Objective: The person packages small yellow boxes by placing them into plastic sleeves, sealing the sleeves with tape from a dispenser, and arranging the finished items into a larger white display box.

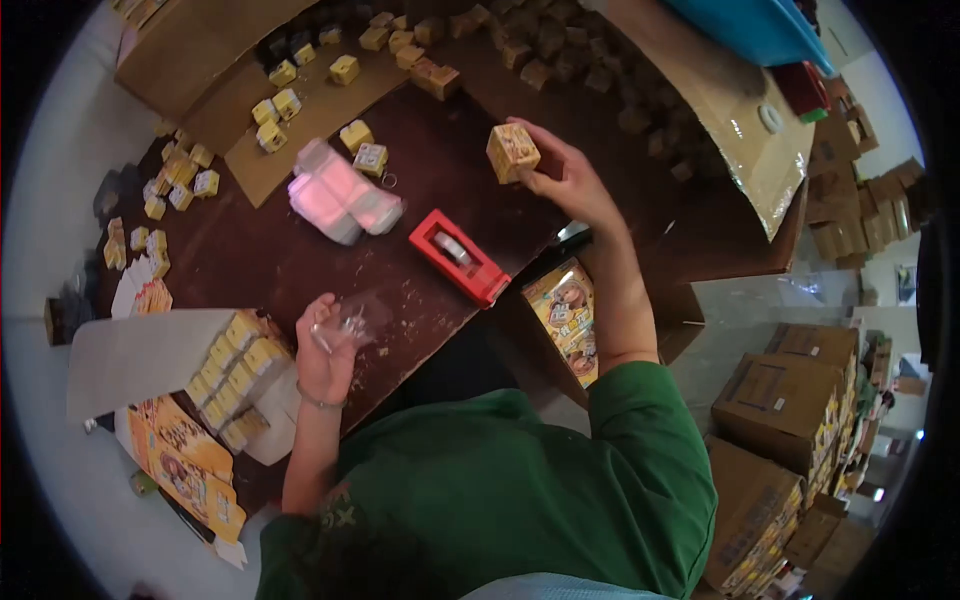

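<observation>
Between the thumb and fingers of my right hand (568,180) is a small yellow-orange box (513,152), held above the dark table (420,130). My left hand (325,350) is near the table's front edge, its fingers bent around a crumpled piece of clear plastic (360,321). A red tape dispenser (460,258) lies between the two hands. Behind it is a stack of pinkish clear plastic sleeves (335,192), with two small yellow boxes (370,158) beside it.
An open white carton (150,350) at the left holds rows of small boxes. Flattened printed cartons (185,465) lie below it. Many small boxes fill the back, near a cardboard box (200,50). A printed box (567,320) stands below the table edge. Large cartons (775,400) are stacked right.
</observation>
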`<state>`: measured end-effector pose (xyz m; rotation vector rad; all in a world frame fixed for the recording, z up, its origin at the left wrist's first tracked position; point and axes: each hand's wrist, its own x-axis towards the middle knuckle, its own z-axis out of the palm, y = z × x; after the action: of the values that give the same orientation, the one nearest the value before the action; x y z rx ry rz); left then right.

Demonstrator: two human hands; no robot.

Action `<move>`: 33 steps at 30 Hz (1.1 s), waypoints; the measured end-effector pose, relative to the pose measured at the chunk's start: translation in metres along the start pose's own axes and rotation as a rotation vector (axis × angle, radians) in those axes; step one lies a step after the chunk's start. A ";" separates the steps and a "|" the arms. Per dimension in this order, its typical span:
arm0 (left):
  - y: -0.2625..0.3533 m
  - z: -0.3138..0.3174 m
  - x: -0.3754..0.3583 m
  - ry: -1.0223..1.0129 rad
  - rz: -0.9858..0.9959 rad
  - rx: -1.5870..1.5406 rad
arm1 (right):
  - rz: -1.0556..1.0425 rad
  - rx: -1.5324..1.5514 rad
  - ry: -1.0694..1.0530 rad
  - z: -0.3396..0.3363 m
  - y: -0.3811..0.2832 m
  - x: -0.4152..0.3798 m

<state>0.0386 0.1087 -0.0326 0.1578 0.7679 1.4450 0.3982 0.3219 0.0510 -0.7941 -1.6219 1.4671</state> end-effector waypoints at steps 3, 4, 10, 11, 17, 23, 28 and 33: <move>0.004 0.041 0.005 0.029 0.087 0.050 | 0.072 0.167 -0.158 0.074 -0.018 -0.045; 0.006 0.043 0.007 0.040 0.108 0.044 | 0.089 0.299 -0.208 0.094 -0.016 -0.056; 0.000 0.024 -0.010 -0.081 0.214 0.084 | 0.237 0.505 -0.134 0.182 -0.008 -0.065; -0.003 0.023 -0.016 -0.078 0.275 0.144 | 0.112 0.243 -0.095 0.188 -0.006 -0.062; 0.002 0.024 -0.045 0.121 0.500 0.306 | -0.153 -0.266 -0.068 0.230 -0.015 -0.073; 0.003 0.009 -0.059 0.096 0.571 0.358 | -0.123 -0.330 -0.163 0.240 -0.012 -0.080; 0.010 0.015 -0.065 0.034 0.596 0.426 | -0.227 -0.421 0.037 0.260 -0.013 -0.087; 0.007 0.011 -0.066 0.065 0.489 0.482 | -0.154 -0.321 -0.194 0.260 -0.002 -0.111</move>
<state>0.0435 0.0524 0.0042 0.7113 1.1797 1.7008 0.2263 0.0976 0.0333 -0.6972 -2.0526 1.2222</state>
